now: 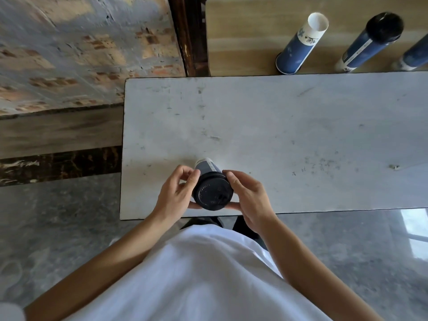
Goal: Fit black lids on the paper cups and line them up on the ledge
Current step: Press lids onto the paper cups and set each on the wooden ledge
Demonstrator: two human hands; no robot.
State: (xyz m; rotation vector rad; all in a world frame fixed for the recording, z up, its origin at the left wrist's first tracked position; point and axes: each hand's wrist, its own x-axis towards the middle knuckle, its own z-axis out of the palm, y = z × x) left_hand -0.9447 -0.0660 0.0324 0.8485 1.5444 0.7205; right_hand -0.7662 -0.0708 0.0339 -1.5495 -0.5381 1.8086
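Note:
A blue-and-white paper cup (206,166) stands near the front left of the white table (289,135), capped by a black lid (212,191). My left hand (177,193) pinches the lid's left rim with thumb and curled fingers. My right hand (249,195) grips the lid's right rim, thumb at the near edge. On the wooden ledge (243,31) behind the table stand an open cup with no lid (301,44), a cup with a black lid (370,41), and a third cup (414,55) cut off by the right edge.
A worn brick-and-plaster wall (81,47) and a wooden beam (60,130) lie to the left. Grey stone floor (58,228) surrounds the table. My white shirt (196,274) fills the lower middle of the view.

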